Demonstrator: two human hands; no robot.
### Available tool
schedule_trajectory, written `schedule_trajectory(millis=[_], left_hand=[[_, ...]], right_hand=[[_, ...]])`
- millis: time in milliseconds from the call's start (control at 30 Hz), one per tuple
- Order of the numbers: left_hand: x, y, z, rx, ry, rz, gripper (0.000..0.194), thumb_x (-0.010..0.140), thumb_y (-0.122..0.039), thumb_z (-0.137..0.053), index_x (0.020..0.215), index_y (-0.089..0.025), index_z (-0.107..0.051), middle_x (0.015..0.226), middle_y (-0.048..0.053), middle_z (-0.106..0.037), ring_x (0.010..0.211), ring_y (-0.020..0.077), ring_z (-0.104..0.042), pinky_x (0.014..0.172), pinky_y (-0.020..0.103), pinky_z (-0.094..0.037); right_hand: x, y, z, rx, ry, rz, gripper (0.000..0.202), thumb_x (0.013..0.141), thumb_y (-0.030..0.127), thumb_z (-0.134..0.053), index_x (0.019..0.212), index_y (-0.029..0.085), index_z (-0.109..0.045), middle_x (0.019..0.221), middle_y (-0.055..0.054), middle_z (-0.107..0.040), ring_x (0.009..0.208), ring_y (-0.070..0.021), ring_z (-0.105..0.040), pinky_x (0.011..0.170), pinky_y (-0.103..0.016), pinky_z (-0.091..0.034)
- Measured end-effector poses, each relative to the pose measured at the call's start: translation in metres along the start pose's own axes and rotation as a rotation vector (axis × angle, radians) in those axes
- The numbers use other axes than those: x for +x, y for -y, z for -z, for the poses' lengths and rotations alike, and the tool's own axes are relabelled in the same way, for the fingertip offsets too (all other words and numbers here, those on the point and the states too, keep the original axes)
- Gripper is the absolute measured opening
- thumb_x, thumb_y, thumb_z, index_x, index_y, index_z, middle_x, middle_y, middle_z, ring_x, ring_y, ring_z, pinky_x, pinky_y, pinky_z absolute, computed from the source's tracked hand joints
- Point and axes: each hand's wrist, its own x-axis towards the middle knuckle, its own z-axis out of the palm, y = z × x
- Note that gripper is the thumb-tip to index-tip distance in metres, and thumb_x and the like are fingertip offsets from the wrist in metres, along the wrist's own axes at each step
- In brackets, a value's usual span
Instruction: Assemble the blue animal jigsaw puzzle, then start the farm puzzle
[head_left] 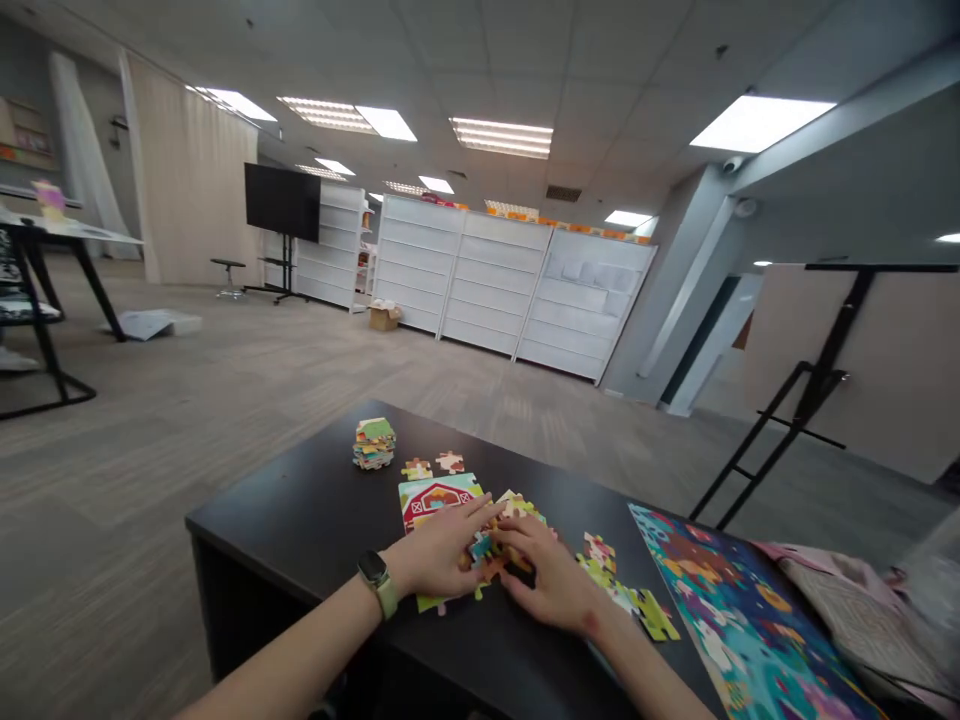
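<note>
A partly joined jigsaw puzzle [442,492] with a red barn lies on the dark table. My left hand [437,550], a watch at its wrist, rests over its right part with fingers stretched out. Facing it, my right hand [551,570] curls its fingers and thumb around a puzzle piece [491,568] at the puzzle's right edge. Both hands partly cover the pieces between them. More loose pieces [517,505] lie just beyond the right fingertips.
A stack of puzzle pieces [373,444] stands at the back left of the table [300,515]. Two loose pieces [450,461] lie behind the puzzle, and several green ones [652,612] to the right. Farther right are a colourful poster [720,600] and a pink bag [847,600].
</note>
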Motion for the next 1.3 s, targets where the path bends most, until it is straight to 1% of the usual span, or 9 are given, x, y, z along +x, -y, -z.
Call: schedule_trajectory(millis=[100, 167, 333, 400, 533, 667, 900, 1133, 1300], left_hand=[[-0.008, 0.007, 0.005, 0.052, 0.067, 0.086, 0.085, 0.079, -0.045, -0.068, 0.152, -0.021, -0.031, 0.153, 0.015, -0.039, 0.139, 0.0359, -0.038, 0.114, 0.051, -0.034], [-0.013, 0.008, 0.011, 0.041, 0.086, 0.054, 0.08, 0.079, -0.046, -0.069, 0.149, -0.023, -0.037, 0.148, 0.012, -0.045, 0.135, 0.0335, -0.044, 0.112, 0.046, -0.036], [-0.018, 0.006, 0.021, -0.023, 0.052, 0.009, 0.058, 0.081, -0.039, -0.07, 0.134, -0.026, -0.052, 0.136, 0.007, -0.056, 0.127, 0.0285, -0.051, 0.109, 0.039, -0.038], [-0.017, 0.007, 0.02, -0.036, 0.048, 0.027, 0.054, 0.08, -0.039, -0.071, 0.13, -0.025, -0.054, 0.133, 0.007, -0.058, 0.125, 0.0283, -0.052, 0.108, 0.038, -0.039], [-0.014, 0.006, 0.02, -0.036, 0.069, 0.031, 0.051, 0.078, -0.037, -0.073, 0.124, -0.022, -0.057, 0.134, 0.009, -0.058, 0.125, 0.0288, -0.053, 0.109, 0.039, -0.038], [-0.013, 0.004, 0.022, -0.011, 0.087, 0.022, 0.043, 0.079, -0.036, -0.074, 0.117, -0.021, -0.061, 0.137, 0.01, -0.056, 0.126, 0.0294, -0.052, 0.109, 0.039, -0.039], [-0.016, 0.006, 0.02, 0.01, 0.095, 0.035, 0.052, 0.08, -0.042, -0.073, 0.127, -0.022, -0.059, 0.143, 0.011, -0.05, 0.132, 0.0307, -0.047, 0.111, 0.04, -0.036], [-0.016, 0.007, 0.018, -0.002, 0.084, 0.031, 0.052, 0.08, -0.041, -0.073, 0.128, -0.024, -0.06, 0.144, 0.011, -0.05, 0.131, 0.0315, -0.048, 0.111, 0.042, -0.037], [-0.017, 0.007, 0.019, -0.019, 0.073, 0.022, 0.051, 0.08, -0.041, -0.072, 0.127, -0.025, -0.06, 0.143, 0.009, -0.051, 0.129, 0.0308, -0.05, 0.109, 0.04, -0.039]], right_hand=[[0.005, -0.004, -0.009, 0.017, 0.039, 0.014, 0.054, 0.08, 0.022, -0.062, 0.134, 0.023, -0.056, 0.134, -0.012, -0.059, 0.126, -0.0288, -0.052, 0.112, -0.051, -0.036], [0.001, -0.012, -0.007, 0.014, 0.066, -0.016, 0.057, 0.08, 0.023, -0.064, 0.136, 0.023, -0.053, 0.135, -0.012, -0.058, 0.127, -0.0299, -0.05, 0.113, -0.053, -0.035], [-0.007, -0.028, 0.004, -0.035, 0.069, -0.063, 0.038, 0.085, 0.015, -0.052, 0.119, 0.024, -0.066, 0.118, -0.01, -0.065, 0.114, -0.0262, -0.058, 0.107, -0.049, -0.042], [-0.005, -0.023, 0.004, -0.052, 0.056, -0.034, 0.042, 0.086, 0.013, -0.05, 0.123, 0.025, -0.064, 0.12, -0.01, -0.065, 0.113, -0.0256, -0.058, 0.105, -0.048, -0.043], [0.002, 0.004, -0.004, -0.036, 0.114, 0.068, 0.054, 0.086, 0.011, -0.05, 0.138, 0.028, -0.054, 0.14, -0.007, -0.055, 0.13, -0.0259, -0.047, 0.113, -0.048, -0.037], [0.004, 0.021, -0.006, -0.019, 0.171, 0.036, 0.044, 0.091, 0.012, -0.046, 0.129, 0.029, -0.06, 0.14, -0.005, -0.055, 0.129, -0.024, -0.048, 0.11, -0.043, -0.041], [-0.003, 0.018, -0.006, 0.007, 0.177, -0.072, 0.027, 0.096, 0.026, -0.051, 0.115, 0.03, -0.069, 0.127, -0.007, -0.059, 0.115, -0.0223, -0.058, 0.1, -0.037, -0.049], [-0.001, 0.017, -0.011, 0.029, 0.142, -0.139, 0.025, 0.096, 0.034, -0.054, 0.116, 0.03, -0.07, 0.122, -0.007, -0.059, 0.111, -0.0225, -0.06, 0.097, -0.035, -0.05], [-0.001, 0.017, -0.009, 0.043, 0.157, -0.118, 0.025, 0.096, 0.033, -0.055, 0.115, 0.03, -0.07, 0.121, -0.006, -0.06, 0.11, -0.0223, -0.06, 0.097, -0.035, -0.05]])
